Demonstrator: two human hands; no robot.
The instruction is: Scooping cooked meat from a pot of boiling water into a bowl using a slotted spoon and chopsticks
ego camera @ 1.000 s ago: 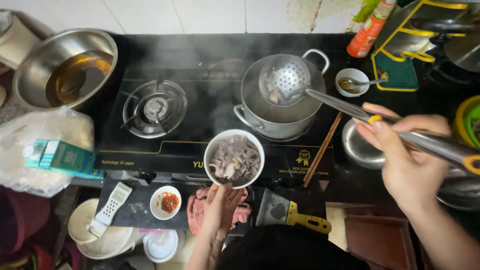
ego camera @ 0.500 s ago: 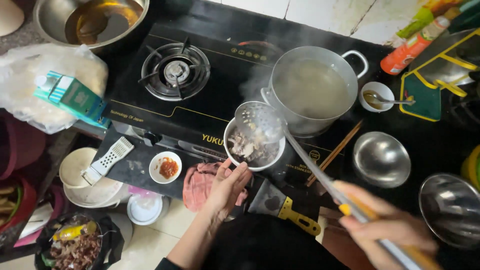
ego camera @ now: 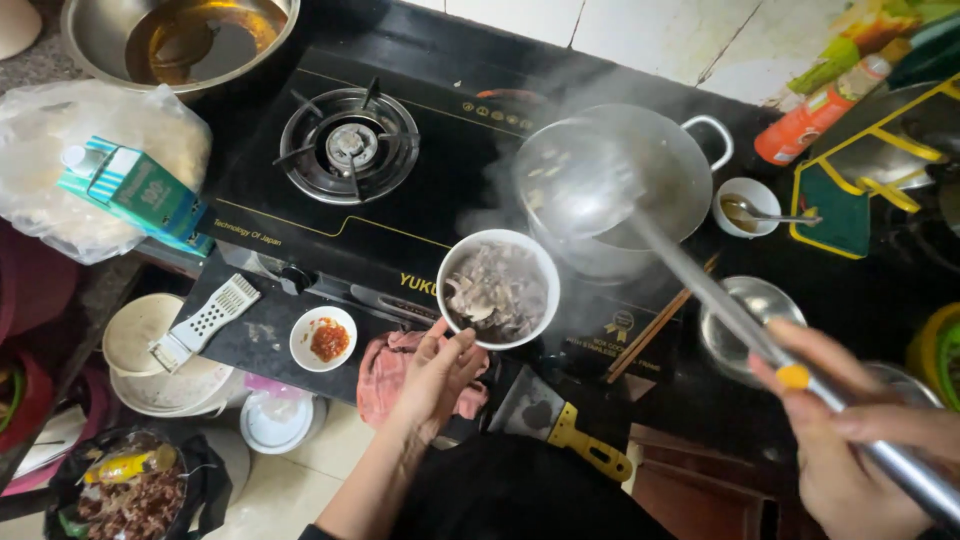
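While the left hand [ego camera: 432,378] still grasps the bowl [ego camera: 498,288], the right hand [ego camera: 850,440], clenched on the ladle [ego camera: 580,180], has raised it to the bowl's 1 o'clock.

Your left hand [ego camera: 437,372] grips the near rim of a white bowl [ego camera: 497,288] of sliced meat, held just in front of the black stove [ego camera: 420,215]. Your right hand [ego camera: 860,440] clasps the long metal handle of a ladle [ego camera: 580,180], whose blurred scoop hangs over the steaming steel pot [ego camera: 640,190] on the right burner. A pink cloth [ego camera: 385,365] lies under your left wrist, with a small dish of chili sauce [ego camera: 323,338] to its left.
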